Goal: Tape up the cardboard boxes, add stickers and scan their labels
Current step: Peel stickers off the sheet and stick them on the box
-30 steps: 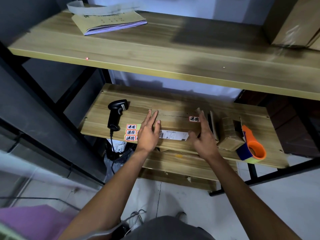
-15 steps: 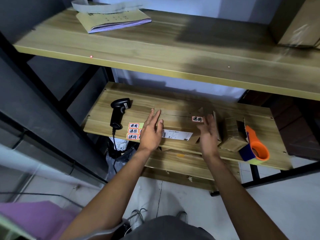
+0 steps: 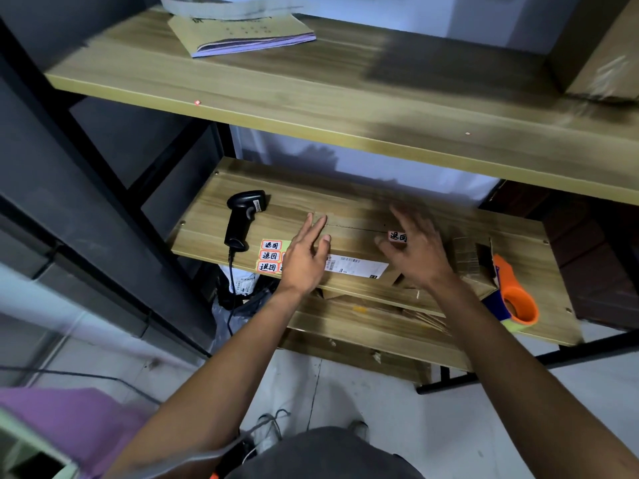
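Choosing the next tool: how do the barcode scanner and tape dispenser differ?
The barcode scanner is black, left of the cardboard box; the tape dispenser is orange, at its right. The scanner trails a cable; the dispenser shows none. Both rest untouched on the same shelf.

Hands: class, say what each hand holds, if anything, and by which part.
Nothing is held. The left hand lies flat on the box; the right hand, fingers spread, is open over its right end.
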A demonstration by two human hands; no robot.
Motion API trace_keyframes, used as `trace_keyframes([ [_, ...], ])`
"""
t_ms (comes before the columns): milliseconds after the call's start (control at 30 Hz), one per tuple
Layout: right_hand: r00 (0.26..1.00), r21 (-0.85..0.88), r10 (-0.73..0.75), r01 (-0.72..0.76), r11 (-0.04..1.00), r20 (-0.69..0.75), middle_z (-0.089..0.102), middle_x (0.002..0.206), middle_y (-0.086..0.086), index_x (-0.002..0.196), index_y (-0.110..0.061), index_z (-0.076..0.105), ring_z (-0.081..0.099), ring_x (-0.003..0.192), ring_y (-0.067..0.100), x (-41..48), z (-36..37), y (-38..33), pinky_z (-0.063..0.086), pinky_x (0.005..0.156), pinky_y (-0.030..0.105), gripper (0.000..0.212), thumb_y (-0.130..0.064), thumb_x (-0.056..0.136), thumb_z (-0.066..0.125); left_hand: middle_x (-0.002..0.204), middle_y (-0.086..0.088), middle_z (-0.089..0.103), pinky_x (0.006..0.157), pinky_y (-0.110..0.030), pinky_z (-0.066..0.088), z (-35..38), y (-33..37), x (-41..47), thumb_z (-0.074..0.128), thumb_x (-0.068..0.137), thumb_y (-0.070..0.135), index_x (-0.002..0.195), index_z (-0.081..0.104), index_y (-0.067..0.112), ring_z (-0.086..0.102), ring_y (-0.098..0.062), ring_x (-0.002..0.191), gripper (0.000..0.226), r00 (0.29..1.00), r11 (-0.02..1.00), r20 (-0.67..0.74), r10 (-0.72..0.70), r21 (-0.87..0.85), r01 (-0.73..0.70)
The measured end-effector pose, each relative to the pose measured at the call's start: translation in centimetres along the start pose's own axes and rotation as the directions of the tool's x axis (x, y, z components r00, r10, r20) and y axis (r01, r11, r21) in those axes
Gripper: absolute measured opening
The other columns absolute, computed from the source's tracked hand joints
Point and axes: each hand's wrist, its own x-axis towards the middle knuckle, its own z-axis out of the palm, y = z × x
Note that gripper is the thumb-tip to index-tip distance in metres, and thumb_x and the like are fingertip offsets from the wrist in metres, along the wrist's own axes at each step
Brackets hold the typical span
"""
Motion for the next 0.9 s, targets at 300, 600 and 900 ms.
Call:
trace_keyframes([
  [300,0.891,-0.248,0.039,0.084,0.965,0.453,0.02,0.166,-0.003,0.16,-0.034,0.006,0.021,0.151,0.024,3.1,-1.2,0.0,0.021,0.122,0.047,0.126,-0.078,0.064,0.074,0.164,0.011,0.029,0.122,-0.024,0.02,-0.8,0.4,-0.4,0.056,0.102,0.029,0.146,0.052,0.036,0.028,-0.006,0.149,0.044,0.998,0.996,0.049,-0.047,-0.068,0.051],
  [600,0.866,-0.297,0.034,0.134,0.945,0.498,0.012,0.168,-0.004,0.159,-0.038,0.004,0.025,0.149,0.03,2.9,-2.1,0.1,0.028,0.118,0.051,0.125,-0.071,0.064,0.079,0.165,0.016,0.022,0.124,-0.046,0.026,-1.0,1.3,-1.0,0.054,0.103,0.032,0.149,0.043,0.044,0.025,-0.008,0.15,0.049,0.995,0.995,0.071,-0.066,-0.069,0.07],
  [900,0.903,-0.292,-0.004,0.144,0.946,0.43,0.033,0.16,0.001,0.159,-0.035,0.016,0.035,0.143,0.03,1.5,-3.1,-0.9,0.033,0.115,0.048,0.121,-0.069,0.063,0.08,0.155,0.013,0.037,0.117,-0.022,0.024,-1.5,3.3,-1.4,0.063,0.1,0.024,0.161,0.016,0.035,0.031,-0.003,0.14,0.078,0.972,0.945,0.055,-0.227,-0.23,0.233],
])
